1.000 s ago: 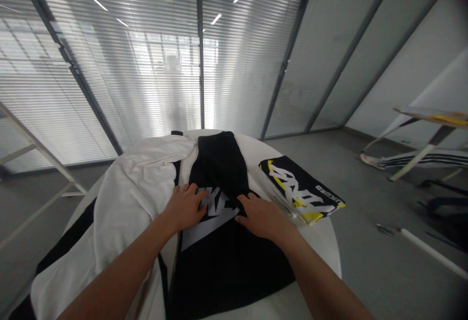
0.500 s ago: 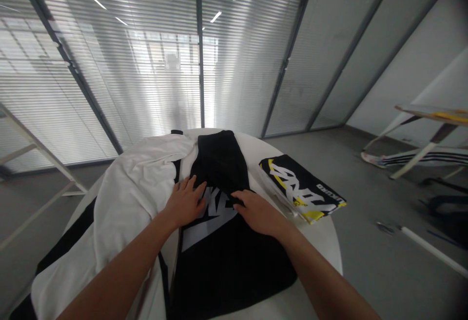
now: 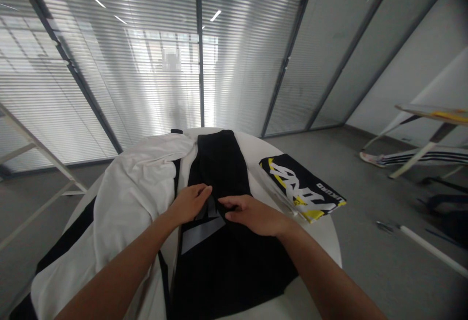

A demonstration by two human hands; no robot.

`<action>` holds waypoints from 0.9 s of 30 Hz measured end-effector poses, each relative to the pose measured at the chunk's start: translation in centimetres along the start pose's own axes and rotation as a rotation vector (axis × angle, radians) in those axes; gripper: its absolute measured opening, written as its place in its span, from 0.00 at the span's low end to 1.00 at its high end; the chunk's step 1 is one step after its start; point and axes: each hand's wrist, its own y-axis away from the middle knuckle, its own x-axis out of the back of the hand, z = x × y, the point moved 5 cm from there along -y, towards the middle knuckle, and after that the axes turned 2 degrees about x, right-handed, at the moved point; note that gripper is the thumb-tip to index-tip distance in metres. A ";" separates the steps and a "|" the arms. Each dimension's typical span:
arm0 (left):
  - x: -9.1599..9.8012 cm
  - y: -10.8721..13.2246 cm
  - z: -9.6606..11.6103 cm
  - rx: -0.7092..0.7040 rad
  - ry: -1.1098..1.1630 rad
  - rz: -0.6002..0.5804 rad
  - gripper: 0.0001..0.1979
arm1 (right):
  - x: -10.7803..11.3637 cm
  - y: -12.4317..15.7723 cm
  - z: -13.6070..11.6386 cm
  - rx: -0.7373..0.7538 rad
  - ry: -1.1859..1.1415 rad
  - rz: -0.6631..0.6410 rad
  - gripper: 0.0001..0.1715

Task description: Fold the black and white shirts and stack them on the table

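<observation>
A black garment (image 3: pixel 223 251) with a white printed logo lies on a round white table (image 3: pixel 321 242). My left hand (image 3: pixel 188 204) rests on it at the logo's left side, fingers together and pointing right. My right hand (image 3: pixel 254 215) lies on the cloth just right of the logo, fingers curled onto the fabric with the thumb toward the left hand. The fingertips of both hands nearly meet over the logo. Whether either hand pinches the cloth is hard to tell.
A white garment (image 3: pixel 124 198) is spread over the table's left half. A black and yellow printed package (image 3: pixel 303 190) lies at the table's right edge. Glass walls with blinds stand behind. A white frame (image 3: pixel 40 159) is on the left, another table (image 3: pixel 435 120) on the right.
Both hands have slid inward over the logo. Earlier they lay flat and apart on the black garment; now their fingertips almost touch and cover most of the print.
</observation>
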 end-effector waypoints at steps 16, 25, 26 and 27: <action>0.1 1.2 -0.8 0.538 0.694 -0.257 0.21 | -0.1 1.9 1.2 -0.178 -0.015 -0.403 0.29; 0.2 2.5 -0.1 0.468 0.557 -0.435 0.38 | -2.8 1.7 -1.9 0.012 -0.330 -0.518 0.25; 0.4 2.7 0.1 0.442 0.568 -0.453 0.41 | -2.9 1.5 -2.0 0.041 -0.348 -0.486 0.25; 0.6 2.9 0.3 0.419 0.587 -0.475 0.44 | -3.1 1.2 -2.0 0.062 -0.375 -0.462 0.25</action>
